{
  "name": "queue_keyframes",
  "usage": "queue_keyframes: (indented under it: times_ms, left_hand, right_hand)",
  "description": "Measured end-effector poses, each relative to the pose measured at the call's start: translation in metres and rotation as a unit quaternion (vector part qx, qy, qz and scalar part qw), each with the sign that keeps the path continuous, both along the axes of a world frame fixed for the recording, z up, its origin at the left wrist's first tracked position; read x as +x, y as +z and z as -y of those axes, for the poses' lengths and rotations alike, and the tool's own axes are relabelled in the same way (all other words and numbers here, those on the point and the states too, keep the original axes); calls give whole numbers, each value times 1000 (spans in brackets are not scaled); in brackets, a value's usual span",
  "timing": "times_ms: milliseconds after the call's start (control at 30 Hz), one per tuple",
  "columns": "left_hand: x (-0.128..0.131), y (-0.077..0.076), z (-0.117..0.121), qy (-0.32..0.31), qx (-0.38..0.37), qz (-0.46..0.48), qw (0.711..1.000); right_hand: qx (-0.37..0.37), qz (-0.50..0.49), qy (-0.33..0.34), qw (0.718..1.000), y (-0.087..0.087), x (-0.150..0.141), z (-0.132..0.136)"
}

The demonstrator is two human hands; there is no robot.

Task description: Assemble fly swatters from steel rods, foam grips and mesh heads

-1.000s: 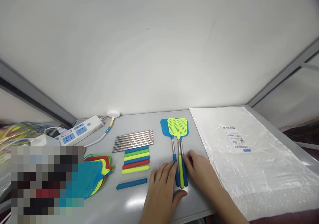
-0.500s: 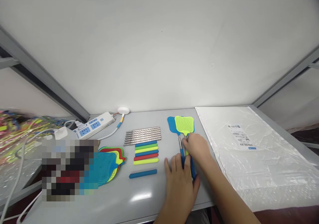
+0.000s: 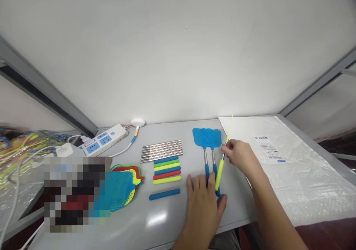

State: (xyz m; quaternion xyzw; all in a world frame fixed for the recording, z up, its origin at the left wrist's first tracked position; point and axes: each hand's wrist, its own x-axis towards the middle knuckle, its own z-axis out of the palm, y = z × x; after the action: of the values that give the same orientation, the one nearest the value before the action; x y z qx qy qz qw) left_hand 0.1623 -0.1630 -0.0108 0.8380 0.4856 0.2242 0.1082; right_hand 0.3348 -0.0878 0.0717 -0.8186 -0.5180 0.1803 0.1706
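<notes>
My right hand (image 3: 241, 155) pinches the metal rod of a yellow-green fly swatter (image 3: 219, 173) and lifts it off the table; its head is turned edge-on and shows only as a thin yellow line. Two blue fly swatters (image 3: 207, 138) lie side by side on the grey table (image 3: 172, 220). My left hand (image 3: 204, 202) lies flat, fingers apart, over their blue handles.
Left of the swatters lie a row of steel rods (image 3: 162, 150), several coloured handle grips (image 3: 167, 169), one loose blue grip (image 3: 164, 194) and a stack of swatter heads (image 3: 125, 185). A power strip (image 3: 102, 139) is at the back left. A large plastic-wrapped white pack (image 3: 280, 165) fills the right.
My right hand has pulled the yellow-green swatter off the two blue ones and raised it to the right, turning its head on edge. My left hand stays on the handles.
</notes>
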Motion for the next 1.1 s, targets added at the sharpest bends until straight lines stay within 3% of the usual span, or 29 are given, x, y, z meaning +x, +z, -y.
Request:
queue_keyframes:
  times_ms: [233,400,533,833,967,1100]
  left_hand:
    - [-3,6,0,-10,-33,19,999]
    - [-1,8,-1,-13,-32,19,999]
    - [1,10,-1,-24,-32,9,999]
    - [-7,7,1,-41,-50,26,998]
    - [-19,10,2,-66,-72,68,993]
    - [-27,13,3,-45,-60,117,990]
  right_hand:
    - [-27,-90,13,995,14,15,19]
    - [-73,-173,45,981,-4,10,33]
    - [-74,-181,49,980,-15,2,38]
    - [-53,-112,73,990,-6,-15,12]
    - [-49,-82,69,993,1,-26,-1]
    - [-37,-86,67,993,6,-34,-8]
